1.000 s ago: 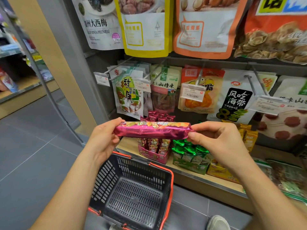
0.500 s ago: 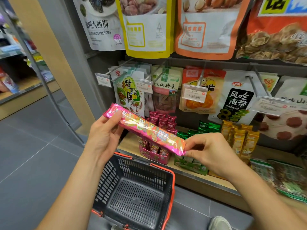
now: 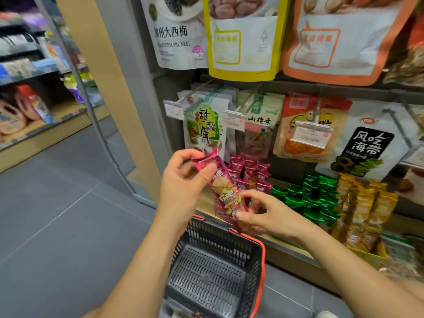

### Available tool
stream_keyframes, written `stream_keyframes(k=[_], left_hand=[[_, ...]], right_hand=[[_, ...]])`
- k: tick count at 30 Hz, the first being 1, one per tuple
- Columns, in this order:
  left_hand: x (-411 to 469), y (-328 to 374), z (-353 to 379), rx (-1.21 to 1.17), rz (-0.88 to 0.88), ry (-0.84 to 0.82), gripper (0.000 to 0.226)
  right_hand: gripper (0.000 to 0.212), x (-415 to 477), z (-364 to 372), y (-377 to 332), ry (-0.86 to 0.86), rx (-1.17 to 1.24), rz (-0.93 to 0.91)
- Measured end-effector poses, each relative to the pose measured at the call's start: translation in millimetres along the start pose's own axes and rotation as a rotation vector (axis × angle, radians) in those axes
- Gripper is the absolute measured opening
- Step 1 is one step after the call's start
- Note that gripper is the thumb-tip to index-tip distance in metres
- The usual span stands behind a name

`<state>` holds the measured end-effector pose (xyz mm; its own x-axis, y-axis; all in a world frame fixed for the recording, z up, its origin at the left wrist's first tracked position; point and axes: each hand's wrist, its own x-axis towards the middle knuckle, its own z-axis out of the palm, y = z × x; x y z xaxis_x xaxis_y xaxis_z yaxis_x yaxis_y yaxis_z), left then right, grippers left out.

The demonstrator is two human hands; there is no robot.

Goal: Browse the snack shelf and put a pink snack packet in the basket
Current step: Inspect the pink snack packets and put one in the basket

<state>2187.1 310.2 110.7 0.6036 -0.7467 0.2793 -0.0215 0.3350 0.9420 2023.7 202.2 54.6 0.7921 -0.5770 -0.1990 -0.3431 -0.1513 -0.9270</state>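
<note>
A long pink snack packet (image 3: 223,187) hangs nearly upright in front of the shelf, above the basket's far rim. My left hand (image 3: 183,182) pinches its top end between thumb and fingers. My right hand (image 3: 263,214) pinches its bottom end with thumb and forefinger. Below both hands sits a dark grey basket (image 3: 183,255) with a red rim, and nothing lies inside it.
A wooden shelf (image 3: 286,243) carries boxes of pink packets (image 3: 250,173), green packets (image 3: 309,198) and yellow packets (image 3: 364,207). Hanging snack bags and price tags (image 3: 311,134) jut out on pegs above. Grey tiled floor lies to the left. A shoe tip shows at the bottom right.
The packet has swung from level to steeply tilted, nearly upright. My left hand rose with its upper end and my right hand dropped with its lower end toward the basket.
</note>
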Motion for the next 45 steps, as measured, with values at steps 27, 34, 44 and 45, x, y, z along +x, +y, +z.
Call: stream_keyframes(k=[27,34,44,45], left_hand=[[4,-86,51,1.107,0.009,-0.562,0.022],[61,-129,85,1.348,0.211,-0.655,0.028],[86,-186,98,1.498,0.403,-0.814,0.040],[88,-186,98,1.498,0.399,-0.816,0.039]], right_hand=[[0.018,-58,-88,-3,0.649,-0.204,-0.185],[0.018,-72,-103,5,1.011,-0.177,-0.259],[0.033,-13,-122,-6,0.901,-0.443,-0.181],[0.036,-5,-124,-6,0.868,-0.491,-0.149]])
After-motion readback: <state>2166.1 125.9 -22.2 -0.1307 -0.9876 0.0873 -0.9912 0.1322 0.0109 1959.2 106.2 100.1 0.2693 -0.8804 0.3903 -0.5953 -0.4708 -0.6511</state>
